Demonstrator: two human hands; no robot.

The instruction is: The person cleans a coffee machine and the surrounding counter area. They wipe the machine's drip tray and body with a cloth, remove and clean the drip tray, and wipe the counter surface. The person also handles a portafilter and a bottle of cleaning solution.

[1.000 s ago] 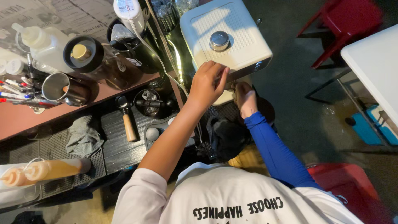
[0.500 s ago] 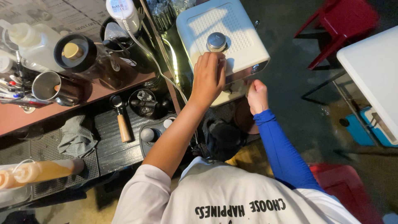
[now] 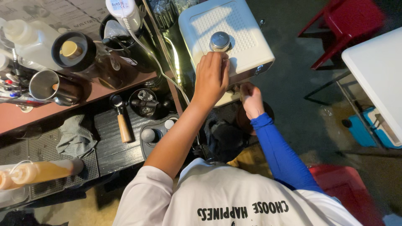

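Left fingers (image 3: 215, 62): curled narrow over the front edge of the machine top, tips just short of the knob; whether they grip anything cannot be told.
Left hand (image 3: 211, 79): palm down, resting on the machine's near edge, bare forearm running back toward the body.
Right fingers (image 3: 247, 90): bent inward under the machine's front; what they hold, if anything, is hidden.
Right hand (image 3: 251, 100): just beside the left hand, lower, in a blue sleeve (image 3: 278, 155).
Knob (image 3: 220, 41): round, metal, upright on the machine top, just beyond the left fingertips.
Machine (image 3: 251, 46): white box with a perforated top, directly beneath the left hand.
Dark round part (image 3: 268, 113): below the right hand, mostly covered.
Cable (image 3: 155, 62): white, running past the left wrist side.
Tamper (image 3: 122, 121): wooden handle, well apart from the left hand, on the dark mat.
Metal cup (image 3: 46, 86): farther out, on the brown counter.
Cloth (image 3: 75, 136): grey, crumpled, beyond the tamper.
Red stool (image 3: 347, 21): well beyond the right hand.
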